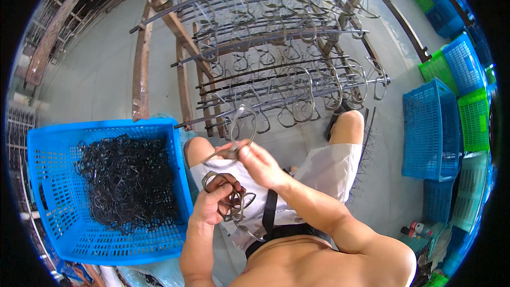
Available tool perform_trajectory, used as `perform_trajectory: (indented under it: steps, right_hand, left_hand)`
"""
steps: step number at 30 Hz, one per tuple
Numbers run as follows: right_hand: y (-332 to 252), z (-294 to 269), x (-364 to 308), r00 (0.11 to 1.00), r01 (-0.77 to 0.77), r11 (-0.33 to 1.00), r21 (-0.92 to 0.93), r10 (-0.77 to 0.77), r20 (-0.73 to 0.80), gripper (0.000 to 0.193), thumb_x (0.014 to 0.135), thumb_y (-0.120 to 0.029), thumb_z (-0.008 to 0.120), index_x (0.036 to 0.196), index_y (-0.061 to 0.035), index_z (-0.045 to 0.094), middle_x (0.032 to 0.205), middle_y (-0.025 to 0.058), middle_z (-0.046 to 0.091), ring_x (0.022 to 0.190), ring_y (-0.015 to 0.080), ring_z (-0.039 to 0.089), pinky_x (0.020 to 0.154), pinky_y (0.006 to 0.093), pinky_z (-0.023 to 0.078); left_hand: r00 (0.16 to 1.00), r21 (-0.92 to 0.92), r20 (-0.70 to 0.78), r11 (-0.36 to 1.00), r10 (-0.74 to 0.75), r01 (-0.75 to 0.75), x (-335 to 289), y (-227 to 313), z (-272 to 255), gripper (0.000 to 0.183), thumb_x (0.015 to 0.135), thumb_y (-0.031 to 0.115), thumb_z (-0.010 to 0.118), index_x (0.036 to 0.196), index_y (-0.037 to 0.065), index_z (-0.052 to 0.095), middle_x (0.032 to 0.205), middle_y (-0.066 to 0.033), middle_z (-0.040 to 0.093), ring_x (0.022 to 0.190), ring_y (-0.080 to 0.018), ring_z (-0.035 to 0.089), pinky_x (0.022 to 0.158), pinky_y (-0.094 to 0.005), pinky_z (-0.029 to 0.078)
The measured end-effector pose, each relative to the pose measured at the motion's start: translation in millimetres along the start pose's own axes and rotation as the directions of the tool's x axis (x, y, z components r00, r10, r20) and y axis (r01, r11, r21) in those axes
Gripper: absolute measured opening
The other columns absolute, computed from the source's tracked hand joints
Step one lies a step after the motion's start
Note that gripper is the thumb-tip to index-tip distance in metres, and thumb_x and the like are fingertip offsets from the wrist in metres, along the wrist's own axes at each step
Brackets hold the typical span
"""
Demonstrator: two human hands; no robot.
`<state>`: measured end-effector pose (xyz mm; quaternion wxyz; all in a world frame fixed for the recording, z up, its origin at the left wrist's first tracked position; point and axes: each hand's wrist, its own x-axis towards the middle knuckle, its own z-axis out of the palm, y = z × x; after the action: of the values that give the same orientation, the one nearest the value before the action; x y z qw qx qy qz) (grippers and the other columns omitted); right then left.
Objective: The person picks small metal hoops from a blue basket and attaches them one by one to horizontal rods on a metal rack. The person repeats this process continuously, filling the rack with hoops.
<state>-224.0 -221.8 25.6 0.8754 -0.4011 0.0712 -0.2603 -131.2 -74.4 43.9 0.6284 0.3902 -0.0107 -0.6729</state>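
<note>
Hands: left hand (pixel 215 202) is clenched around a bunch of frames (pixel 229 199), dark thin loops fanned over the lap; right hand (pixel 260 163) pinches one single frame (pixel 241 127) by its lower end and lifts it toward the rack.
Step in hand: by my reading, one loop has been drawn out of the bunch and is going up to be hung; the next move calls for threading it over a free stretch of rod without tangling its neighbours.
Look of the piece: thin, dark, glossy, rounded and open in the middle.
Crate: blue basket (pixel 180 180) at the person's left knee holds a tangled heap of loops (pixel 125 180) toward its far side.
Rack: hanging rack (pixel 287 69) ahead carries rows of loops on dark rods.
Far right: stacked crates (pixel 441 122), blue and green.
</note>
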Motion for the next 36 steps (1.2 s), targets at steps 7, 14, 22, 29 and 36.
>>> perform_trajectory:
  steps: [7,14,22,29,36]
  right_hand:
    - [-48,-42,7,0.907,-0.042,0.891,-0.451,-0.156,-0.392,0.022,0.098,-0.021,0.038,0.104,-0.0004,0.042,0.076,0.0049,0.052,0.053,0.0084,0.047,0.055,0.0238,0.046]
    - [-42,-54,15,0.695,0.125,0.825,-0.551,-0.469,-0.545,0.025,0.094,-0.009,0.047,0.117,-0.002,0.05,0.064,-0.0026,0.047,0.047,0.0033,0.039,0.043,0.018,0.034]
    - [-10,-52,58,0.43,0.041,0.839,-0.542,-0.505,-0.749,0.024,0.096,-0.014,0.044,0.116,-0.0015,0.05,0.059,-0.0018,0.046,0.047,0.0042,0.041,0.042,0.0205,0.036]
    - [-10,-56,61,0.505,0.146,0.885,-0.443,-0.452,-0.736,0.023,0.096,-0.015,0.042,0.113,-0.0006,0.05,0.057,-0.0026,0.043,0.044,0.004,0.038,0.04,0.0201,0.033]
    - [-15,-52,62,0.512,0.142,0.917,-0.372,-0.39,-0.766,0.026,0.097,-0.017,0.041,0.115,0.0001,0.049,0.056,-0.003,0.042,0.044,0.0039,0.038,0.04,0.0196,0.034]
  left_hand:
    - [0.943,-0.107,-0.138,0.942,0.304,-0.319,10,0,0,0.042,0.068,-0.012,0.054,0.105,0.008,0.054,0.098,-0.0103,0.058,0.094,-0.0263,0.057,0.075,-0.0412,0.052]
    - [0.924,-0.129,-0.164,0.921,0.346,-0.368,19,7,1,0.042,0.068,-0.011,0.055,0.106,0.007,0.056,0.099,-0.0116,0.061,0.092,-0.0253,0.058,0.075,-0.0399,0.052]
    - [0.83,-0.166,-0.356,0.845,0.428,-0.508,26,11,-4,0.039,0.077,-0.009,0.046,0.111,0.009,0.052,0.1,-0.0084,0.058,0.096,-0.0234,0.056,0.079,-0.0368,0.051]
    - [0.836,-0.162,-0.359,0.854,0.416,-0.494,30,16,-6,0.037,0.079,-0.009,0.046,0.112,0.009,0.053,0.102,-0.008,0.058,0.097,-0.022,0.056,0.081,-0.0364,0.05]
    - [0.86,-0.141,-0.292,0.87,0.419,-0.473,36,15,-7,0.039,0.078,-0.009,0.046,0.112,0.009,0.052,0.102,-0.0097,0.058,0.097,-0.0237,0.056,0.081,-0.0372,0.05]
